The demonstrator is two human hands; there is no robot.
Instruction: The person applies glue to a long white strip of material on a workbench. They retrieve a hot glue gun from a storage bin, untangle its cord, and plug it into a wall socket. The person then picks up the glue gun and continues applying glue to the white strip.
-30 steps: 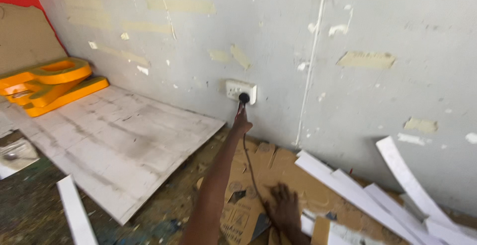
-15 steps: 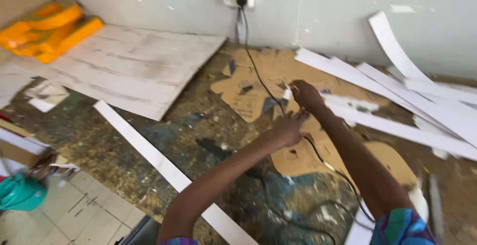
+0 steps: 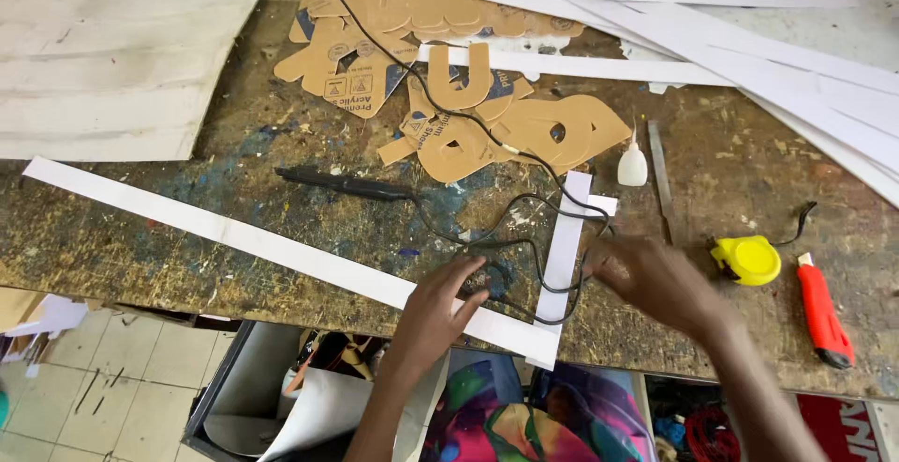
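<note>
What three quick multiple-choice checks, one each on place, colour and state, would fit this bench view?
1. Where is the tape measure?
A. Between the right hand and the knife
B. On the floor
C. On the cardboard shapes

2. What colour is the knife?
A. Blue
B. Red-orange
C. Green

3. How does the glue bottle stand?
A. On its side
B. Upside down
C. Upright, tip up

Answers:
1 A, the yellow case lies on the bench right of that hand, left of the knife.
2 B, its handle is red-orange.
3 C, its nozzle points up beside the metal ruler.

The left hand touches the black cord.
</note>
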